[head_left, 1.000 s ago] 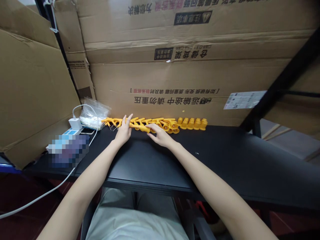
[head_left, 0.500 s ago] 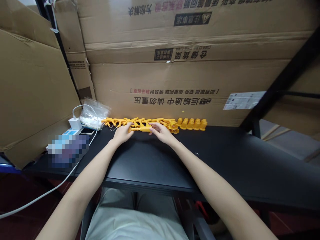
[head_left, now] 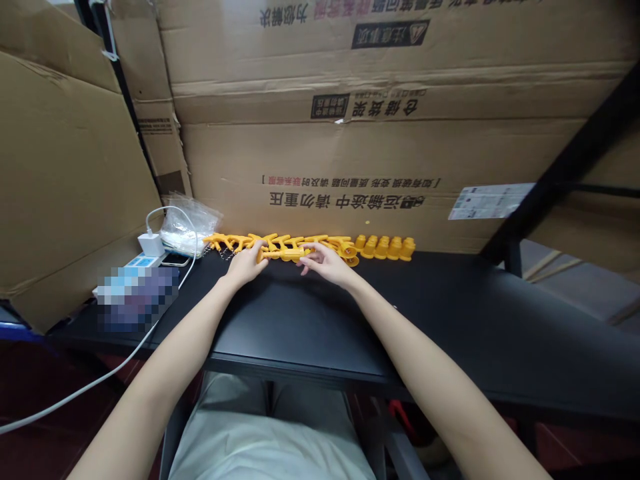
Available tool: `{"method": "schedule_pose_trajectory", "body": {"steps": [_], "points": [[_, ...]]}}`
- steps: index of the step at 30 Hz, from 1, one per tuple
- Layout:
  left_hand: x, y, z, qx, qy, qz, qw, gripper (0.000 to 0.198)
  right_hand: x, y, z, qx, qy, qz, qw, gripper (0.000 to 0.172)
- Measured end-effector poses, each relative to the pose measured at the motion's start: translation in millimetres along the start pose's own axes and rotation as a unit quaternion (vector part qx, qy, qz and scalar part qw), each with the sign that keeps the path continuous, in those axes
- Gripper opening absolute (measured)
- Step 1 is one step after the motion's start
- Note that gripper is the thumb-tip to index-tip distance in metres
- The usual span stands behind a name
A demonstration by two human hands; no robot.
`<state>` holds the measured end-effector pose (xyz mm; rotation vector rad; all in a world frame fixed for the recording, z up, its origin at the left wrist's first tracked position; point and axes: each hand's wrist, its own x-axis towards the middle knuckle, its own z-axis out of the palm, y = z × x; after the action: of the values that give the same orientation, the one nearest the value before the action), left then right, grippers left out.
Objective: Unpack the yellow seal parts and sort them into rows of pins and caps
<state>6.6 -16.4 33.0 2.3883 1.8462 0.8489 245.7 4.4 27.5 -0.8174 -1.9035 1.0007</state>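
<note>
A slim yellow plastic part (head_left: 291,255) with a thicker middle lies level between my two hands, just above the black tabletop. My left hand (head_left: 245,265) is closed round its left end. At the right end, the thumb and fingers of my right hand (head_left: 327,263) pinch it, the lower fingers curling loosely beneath. Right behind the hands runs a row of yellow branched pieces (head_left: 235,241). Yellow cup-like pieces (head_left: 350,253) lie beyond my right hand, partly hidden by it. Farther right, several yellow stepped pieces (head_left: 385,248) stand upright in a row.
A clear plastic bag (head_left: 187,223), a phone (head_left: 175,260) and a power strip with a white charger (head_left: 151,245) are at the left. Its white cable (head_left: 125,363) hangs over the table edge. Cardboard (head_left: 310,153) walls the back; a black post (head_left: 555,160) slants at right.
My right fingers have shifted slightly right along the yellow part, showing more of its thicker middle. My left hand keeps its hold, and the view has shifted a little.
</note>
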Motion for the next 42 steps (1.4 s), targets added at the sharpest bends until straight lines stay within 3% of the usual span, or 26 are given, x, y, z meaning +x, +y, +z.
{"method": "schedule_pose_trajectory", "body": {"steps": [11,20,27,36,42], "points": [[-1.7,2.7,-0.7,-0.103,0.051,0.060,0.992,0.045,0.3,-12.1,5.1,0.074,0.057,0.048,0.994,0.052],[-0.1,1.5,5.0,-0.078,0.094,0.064,0.990,0.037,2.0,-12.0,7.7,0.073,0.090,0.096,0.989,0.045],[0.5,1.9,4.5,-0.060,0.087,0.059,0.993,0.035,-0.4,-13.8,5.4,0.085,0.063,0.029,0.994,0.056],[-3.2,10.3,0.3,-0.055,0.083,0.065,0.993,0.032,-0.8,-25.9,15.3,0.057,0.126,0.102,0.985,0.055],[-0.8,6.6,1.2,-0.066,0.084,0.065,0.992,0.032,0.2,-23.9,11.3,0.042,0.098,0.114,0.988,0.047]]}}
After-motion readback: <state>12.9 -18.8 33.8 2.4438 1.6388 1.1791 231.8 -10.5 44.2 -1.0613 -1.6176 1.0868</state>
